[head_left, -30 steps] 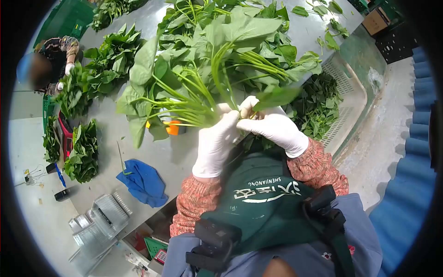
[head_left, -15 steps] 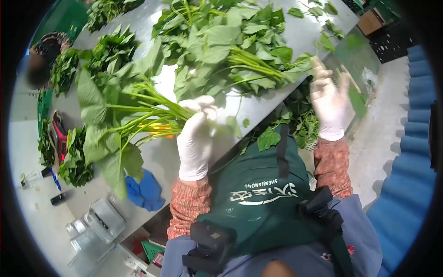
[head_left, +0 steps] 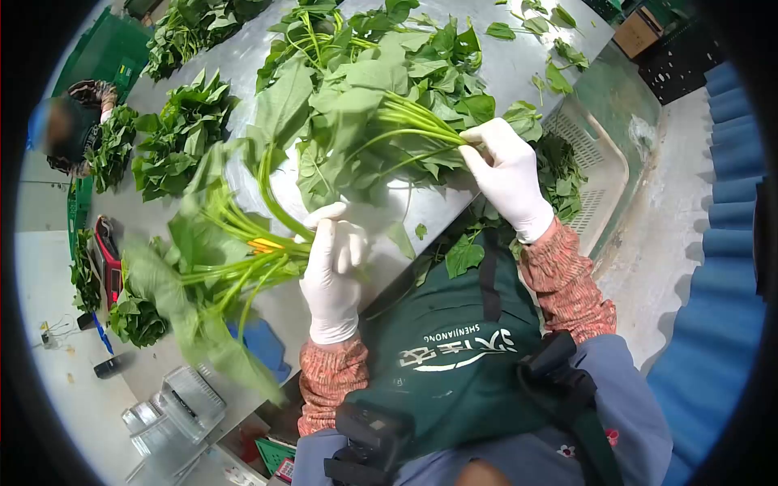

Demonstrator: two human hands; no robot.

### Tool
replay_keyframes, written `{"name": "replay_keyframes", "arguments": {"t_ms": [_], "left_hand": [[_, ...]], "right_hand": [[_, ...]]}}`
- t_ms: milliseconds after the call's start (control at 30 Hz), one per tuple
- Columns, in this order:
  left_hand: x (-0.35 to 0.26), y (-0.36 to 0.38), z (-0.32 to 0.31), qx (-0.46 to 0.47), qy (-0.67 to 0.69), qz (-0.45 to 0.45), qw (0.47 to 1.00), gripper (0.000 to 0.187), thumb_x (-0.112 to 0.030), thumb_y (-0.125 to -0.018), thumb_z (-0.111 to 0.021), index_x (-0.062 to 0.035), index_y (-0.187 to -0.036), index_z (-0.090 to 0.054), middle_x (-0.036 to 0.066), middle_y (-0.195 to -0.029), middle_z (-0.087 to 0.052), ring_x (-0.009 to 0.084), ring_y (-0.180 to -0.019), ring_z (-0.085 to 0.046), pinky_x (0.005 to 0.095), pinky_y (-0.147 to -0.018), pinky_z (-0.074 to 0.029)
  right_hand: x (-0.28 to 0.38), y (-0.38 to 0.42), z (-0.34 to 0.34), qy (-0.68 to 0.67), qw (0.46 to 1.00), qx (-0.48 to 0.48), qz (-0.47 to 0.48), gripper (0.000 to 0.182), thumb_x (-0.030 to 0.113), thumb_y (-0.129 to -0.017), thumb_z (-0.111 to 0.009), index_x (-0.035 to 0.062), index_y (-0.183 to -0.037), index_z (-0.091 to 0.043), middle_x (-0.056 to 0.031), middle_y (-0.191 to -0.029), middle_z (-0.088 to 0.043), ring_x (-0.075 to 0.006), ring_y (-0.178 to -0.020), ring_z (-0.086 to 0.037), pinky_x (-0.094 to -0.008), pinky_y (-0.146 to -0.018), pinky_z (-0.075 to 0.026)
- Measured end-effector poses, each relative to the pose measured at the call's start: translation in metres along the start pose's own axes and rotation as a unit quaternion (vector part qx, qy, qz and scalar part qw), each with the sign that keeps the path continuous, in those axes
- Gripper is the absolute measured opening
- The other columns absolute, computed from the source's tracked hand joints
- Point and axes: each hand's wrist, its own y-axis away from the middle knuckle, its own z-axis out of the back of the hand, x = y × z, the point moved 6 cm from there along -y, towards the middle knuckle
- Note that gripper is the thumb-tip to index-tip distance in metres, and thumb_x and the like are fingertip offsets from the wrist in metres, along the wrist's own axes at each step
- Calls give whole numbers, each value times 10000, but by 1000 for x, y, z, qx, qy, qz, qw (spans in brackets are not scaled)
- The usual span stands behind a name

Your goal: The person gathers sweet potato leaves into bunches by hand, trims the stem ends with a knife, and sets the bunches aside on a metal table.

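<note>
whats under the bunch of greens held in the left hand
Under the bunch, a blue cloth, tabletop and something orange partly show. The orange thing's shape and the rest of the cloth are covered.

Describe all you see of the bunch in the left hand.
The bunch has pale green stems and broad green leaves, some blurred. The white-gloved left hand grips it near the stem ends. It is held sideways, leaves fanning to picture left over the table, partly hiding a blue cloth; whether it touches either is unclear.
</note>
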Motion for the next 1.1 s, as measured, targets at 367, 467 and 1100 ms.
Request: {"name": "replay_keyframes", "arguments": {"t_ms": [367,467,1100], "left_hand": [[9,-5,9,-17,41,20,999,173,-151,-990,-489,-22,-1069,-574,-57,-579,-294,77,-545,-328,262,-616,-359],[12,-3,13,-27,46,29,998,182,-145,-990,-487,-16,-1084,-575,-59,-570,-276,80,-546,-324,262,-621,-359],[22,-4,10,-85,11,82,993,231,-158,-970,-539,37,-1077,-603,-66,-612,-319,62,-533,-287,219,-540,-268]], "right_hand": [[7,0,-12,-400,876,103,-248,247,180,-919,-590,-13,-1070,-559,-58,-867,-670,-14,-553,-503,-154,-484,-383],[10,3,-26,-451,845,137,-253,221,155,-916,-583,-19,-1049,-547,-70,-890,-672,-19,-546,-499,-153,-489,-387],[39,28,-65,-486,790,274,-256,187,164,-890,-634,11,-995,-624,25,-797,-604,-24,-652,-512,-185,-593,-420]]}}
